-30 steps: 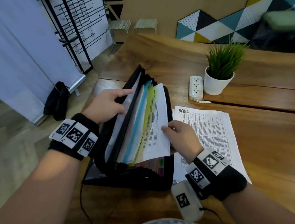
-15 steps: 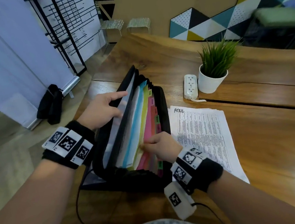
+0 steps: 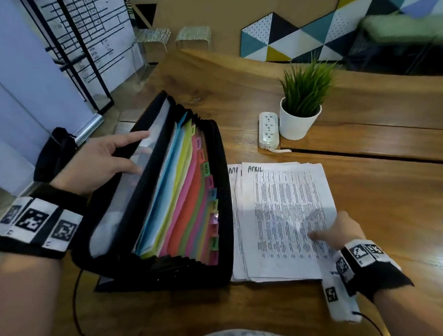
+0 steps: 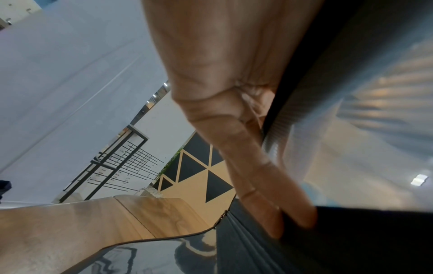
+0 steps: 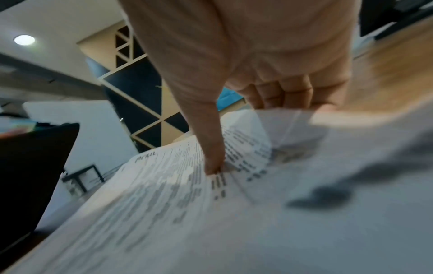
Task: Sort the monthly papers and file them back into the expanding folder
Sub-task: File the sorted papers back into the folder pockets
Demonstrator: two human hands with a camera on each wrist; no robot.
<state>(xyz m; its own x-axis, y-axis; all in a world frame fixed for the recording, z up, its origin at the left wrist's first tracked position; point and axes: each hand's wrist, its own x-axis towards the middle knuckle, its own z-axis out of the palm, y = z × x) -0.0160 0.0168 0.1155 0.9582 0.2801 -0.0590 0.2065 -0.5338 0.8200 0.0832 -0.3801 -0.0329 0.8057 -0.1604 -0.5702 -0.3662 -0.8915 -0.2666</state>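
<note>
A black expanding folder stands open on the wooden table, showing coloured dividers with month tabs. My left hand holds its front flap back, fingers inside on the clear pocket; in the left wrist view a finger of that left hand lies along the flap's black edge. To the right of the folder lies a stack of printed papers, the top sheet headed APRIL. My right hand is at the stack's near right corner. In the right wrist view its thumb presses on the top sheet and the fingers curl under its lifted edge.
A potted plant and a white power strip stand behind the papers, at the edge of a raised wooden ledge. A black bag lies on the floor to the left. A cable hangs off the table's near edge.
My right hand pushed a white sheet down into the folder, left it there, then moved right onto the paper stack. My left hand has stayed on the flap.
</note>
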